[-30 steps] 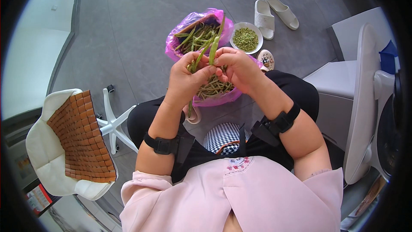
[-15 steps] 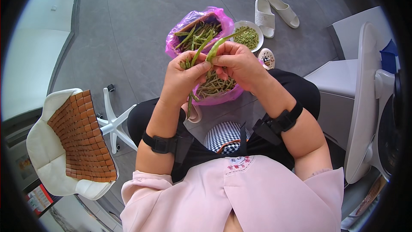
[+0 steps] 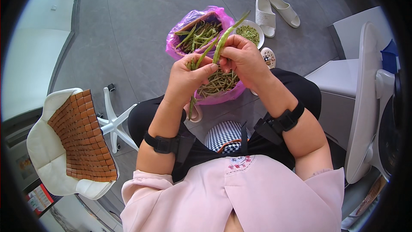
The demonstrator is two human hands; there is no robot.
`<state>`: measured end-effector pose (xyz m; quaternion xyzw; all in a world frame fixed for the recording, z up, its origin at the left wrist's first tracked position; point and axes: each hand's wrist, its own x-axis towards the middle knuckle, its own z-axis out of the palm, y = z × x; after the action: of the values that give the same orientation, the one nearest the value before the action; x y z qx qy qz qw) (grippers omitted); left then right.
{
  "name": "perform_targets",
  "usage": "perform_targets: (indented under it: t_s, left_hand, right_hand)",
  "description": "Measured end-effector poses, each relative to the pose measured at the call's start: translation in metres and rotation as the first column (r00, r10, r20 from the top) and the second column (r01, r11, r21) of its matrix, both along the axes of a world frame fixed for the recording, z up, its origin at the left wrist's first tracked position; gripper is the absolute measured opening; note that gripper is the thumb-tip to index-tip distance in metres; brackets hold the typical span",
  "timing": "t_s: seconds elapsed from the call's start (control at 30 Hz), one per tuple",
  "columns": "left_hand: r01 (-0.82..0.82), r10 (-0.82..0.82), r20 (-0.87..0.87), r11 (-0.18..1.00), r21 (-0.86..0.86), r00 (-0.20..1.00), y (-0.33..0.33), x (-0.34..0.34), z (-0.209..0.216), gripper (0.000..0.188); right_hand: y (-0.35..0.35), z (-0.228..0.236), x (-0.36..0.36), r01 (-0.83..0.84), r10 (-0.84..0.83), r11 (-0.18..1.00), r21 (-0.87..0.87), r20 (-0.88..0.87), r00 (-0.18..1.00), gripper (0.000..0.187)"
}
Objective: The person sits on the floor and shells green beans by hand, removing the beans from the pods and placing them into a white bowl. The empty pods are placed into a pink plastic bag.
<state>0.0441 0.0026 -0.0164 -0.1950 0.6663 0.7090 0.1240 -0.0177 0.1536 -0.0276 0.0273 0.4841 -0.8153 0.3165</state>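
Observation:
Between the fingertips of both hands stands a long green bean pod, tilted up to the right. My right hand pinches it between thumb and fingers. Closed around several more green pods, my left hand has its thumb tip at the lower end of the long pod. One pod hangs down below that palm. Under the hands is a pink plastic bag filled with short bean pieces, partly hidden by the fingers. Just beyond, another pink bag holds whole green pods.
A white plate of small green beans sits right of the far bag. White slippers lie beyond it on the grey floor. A white chair with a brown mat stands left, a white seat right. A houndstooth-patterned thing is between my legs.
The long pod has swung more upright, its tip now higher. My right hand has shifted slightly right along with it, and the left hand still grips its pods.

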Motion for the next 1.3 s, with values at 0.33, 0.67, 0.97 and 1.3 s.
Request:
perform_targets:
  t_s: [0.33,0.67,0.97,1.3]
  left_hand:
    - [-0.04,0.036,-0.072,0.997,-0.063,0.997,0.005,0.003,-0.006,0.012]
    - [0.031,-0.041,-0.103,0.995,-0.098,0.994,0.006,0.002,-0.001,0.008]
    - [0.1,-0.152,-0.226,0.97,-0.223,0.962,-0.004,0.001,-0.014,0.007]
    - [-0.004,-0.01,0.064,0.977,0.215,0.998,-0.013,-0.001,-0.006,0.015]
  right_hand:
    - [0.0,-0.007,0.002,-0.106,0.107,0.994,-0.015,0.072,0.992,0.005]
    - [0.002,-0.016,-0.001,-0.15,0.179,0.977,-0.155,0.202,0.963,0.013]
    - [0.001,-0.018,0.001,-0.259,0.295,0.948,-0.184,0.208,0.933,0.018]
    - [0.008,-0.011,-0.005,-0.196,0.215,0.975,-0.106,0.207,0.954,0.019]
